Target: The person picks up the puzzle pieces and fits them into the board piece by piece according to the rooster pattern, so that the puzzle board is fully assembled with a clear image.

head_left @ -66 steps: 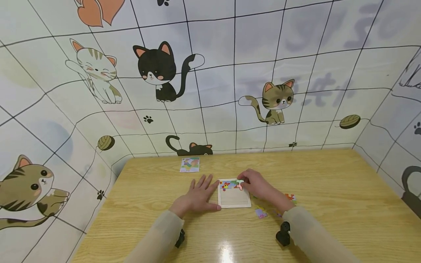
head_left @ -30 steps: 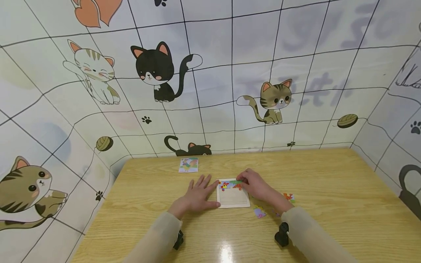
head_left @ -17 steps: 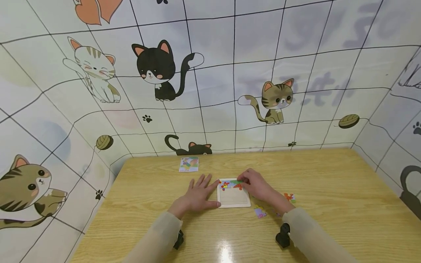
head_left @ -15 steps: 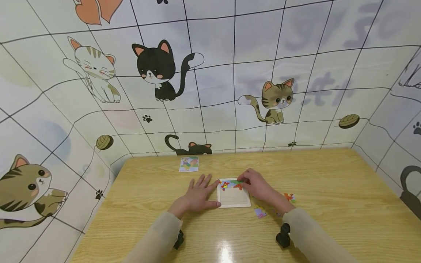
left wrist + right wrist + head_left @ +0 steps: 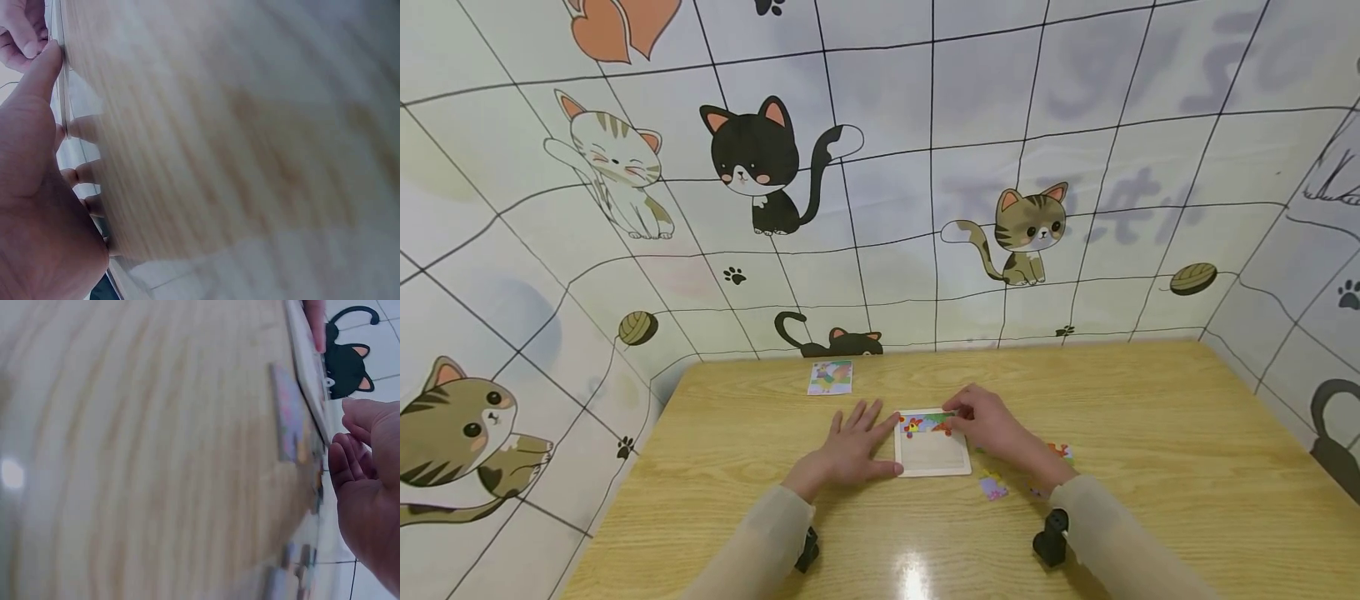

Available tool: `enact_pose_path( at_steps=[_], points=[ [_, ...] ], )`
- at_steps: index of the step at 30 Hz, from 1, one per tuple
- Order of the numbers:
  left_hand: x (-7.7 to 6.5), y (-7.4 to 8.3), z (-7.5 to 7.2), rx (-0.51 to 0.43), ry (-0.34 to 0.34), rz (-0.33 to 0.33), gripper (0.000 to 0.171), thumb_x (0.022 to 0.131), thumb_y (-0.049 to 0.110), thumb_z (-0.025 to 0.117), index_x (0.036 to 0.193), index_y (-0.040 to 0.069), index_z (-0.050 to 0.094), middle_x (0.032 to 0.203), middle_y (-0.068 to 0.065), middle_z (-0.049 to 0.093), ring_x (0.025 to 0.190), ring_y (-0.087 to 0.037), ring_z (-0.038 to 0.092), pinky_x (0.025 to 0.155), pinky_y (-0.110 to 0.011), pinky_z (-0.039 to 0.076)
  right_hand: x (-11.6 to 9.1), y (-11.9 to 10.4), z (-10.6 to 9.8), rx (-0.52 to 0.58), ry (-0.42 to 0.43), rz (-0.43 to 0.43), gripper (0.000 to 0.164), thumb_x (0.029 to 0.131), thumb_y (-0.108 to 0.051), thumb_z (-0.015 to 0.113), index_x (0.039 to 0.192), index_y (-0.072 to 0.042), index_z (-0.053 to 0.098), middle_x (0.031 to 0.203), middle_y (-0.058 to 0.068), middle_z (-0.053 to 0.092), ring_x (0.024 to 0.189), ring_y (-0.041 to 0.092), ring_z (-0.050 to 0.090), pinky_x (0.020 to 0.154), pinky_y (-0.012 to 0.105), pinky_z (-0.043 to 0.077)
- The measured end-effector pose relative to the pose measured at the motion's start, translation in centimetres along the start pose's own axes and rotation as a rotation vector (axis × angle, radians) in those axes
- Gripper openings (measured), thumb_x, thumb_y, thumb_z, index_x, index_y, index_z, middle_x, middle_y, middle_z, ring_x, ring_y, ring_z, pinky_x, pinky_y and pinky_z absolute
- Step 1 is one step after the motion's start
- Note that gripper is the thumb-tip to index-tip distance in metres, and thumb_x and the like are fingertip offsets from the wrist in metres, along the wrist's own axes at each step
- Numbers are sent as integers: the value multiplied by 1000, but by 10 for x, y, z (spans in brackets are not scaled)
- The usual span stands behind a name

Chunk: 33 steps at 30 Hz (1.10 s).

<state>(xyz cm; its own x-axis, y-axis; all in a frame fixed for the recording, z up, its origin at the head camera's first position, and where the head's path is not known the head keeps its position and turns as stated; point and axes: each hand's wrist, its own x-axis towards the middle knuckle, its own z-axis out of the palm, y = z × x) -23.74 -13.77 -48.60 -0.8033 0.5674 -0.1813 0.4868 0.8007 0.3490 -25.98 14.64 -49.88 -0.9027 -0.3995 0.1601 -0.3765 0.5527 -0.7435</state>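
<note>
In the head view, a square puzzle tray [image 5: 934, 457] lies on the table with joined jigsaw pieces [image 5: 913, 424] along its far side; the near part shows bare pale board. My left hand [image 5: 848, 452] rests flat to the left, fingers spread, its index fingertip and thumb touching the tray's edge. Bent fingers of my right hand [image 5: 988, 423] pinch at a red-and-green puzzle piece [image 5: 943, 426] in the tray's far right corner; the fingertips partly cover it. In the right wrist view, that hand [image 5: 372, 469] has curled fingers by the tray's edge [image 5: 310, 375].
A loose purple-and-yellow puzzle piece [image 5: 993, 487] lies right of the tray. A red piece [image 5: 1062, 451] and others sit partly under my right forearm. A small picture card [image 5: 831, 377] lies at the table's back, near the cat-printed wall [image 5: 887, 275].
The piece in my right hand, earlier tilted at the tray's far right corner, now lies level beside the others. The right fingers stay at that corner; my left hand has hardly moved.
</note>
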Motion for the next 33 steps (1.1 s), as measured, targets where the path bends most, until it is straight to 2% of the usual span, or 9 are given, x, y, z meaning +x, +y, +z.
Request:
enact_pose_path(
  at_steps=[5, 11, 20, 27, 33],
  points=[
    [0, -1, 1, -1, 3, 1, 84, 98, 60, 59, 164, 19, 28, 170, -16, 11, 156, -41, 3, 117, -70, 5, -11, -1, -18, 42, 20, 13, 21, 99, -7, 67, 117, 4, 70, 106, 9, 65, 87, 17, 58, 74, 32, 51],
    [-1, -1, 1, -3, 12, 0, 84, 98, 59, 60, 164, 19, 28, 170, -17, 12, 155, -42, 3, 117, -70, 5, -27, 3, -37, 59, -9, 88, 25, 97, -9, 71, 119, 4, 69, 110, 12, 66, 93, 20, 61, 78, 34, 53],
    [1, -2, 1, 21, 4, 4, 84, 98, 61, 58, 164, 20, 27, 170, -17, 12, 155, -42, 4, 117, -70, 6, -49, 15, -42, 77, -51, 79, 28, 93, -8, 76, 117, 4, 68, 101, 5, 67, 88, 18, 61, 72, 28, 53],
    [0, 0, -1, 6, -2, -3, 84, 98, 59, 60, 164, 19, 27, 170, -17, 11, 156, -41, 4, 117, -69, 5, -51, 17, -45, 92, -74, 101, 24, 92, -7, 76, 113, 3, 70, 97, 3, 67, 85, 18, 60, 72, 28, 52],
    [0, 1, 0, -2, -4, 2, 83, 99, 56, 60, 165, 18, 26, 170, -18, 11, 155, -42, 3, 116, -71, 4, -52, 20, -45, 94, -93, 101, 28, 90, -11, 79, 113, 1, 70, 96, 2, 66, 84, 18, 59, 72, 29, 51]
  ],
)
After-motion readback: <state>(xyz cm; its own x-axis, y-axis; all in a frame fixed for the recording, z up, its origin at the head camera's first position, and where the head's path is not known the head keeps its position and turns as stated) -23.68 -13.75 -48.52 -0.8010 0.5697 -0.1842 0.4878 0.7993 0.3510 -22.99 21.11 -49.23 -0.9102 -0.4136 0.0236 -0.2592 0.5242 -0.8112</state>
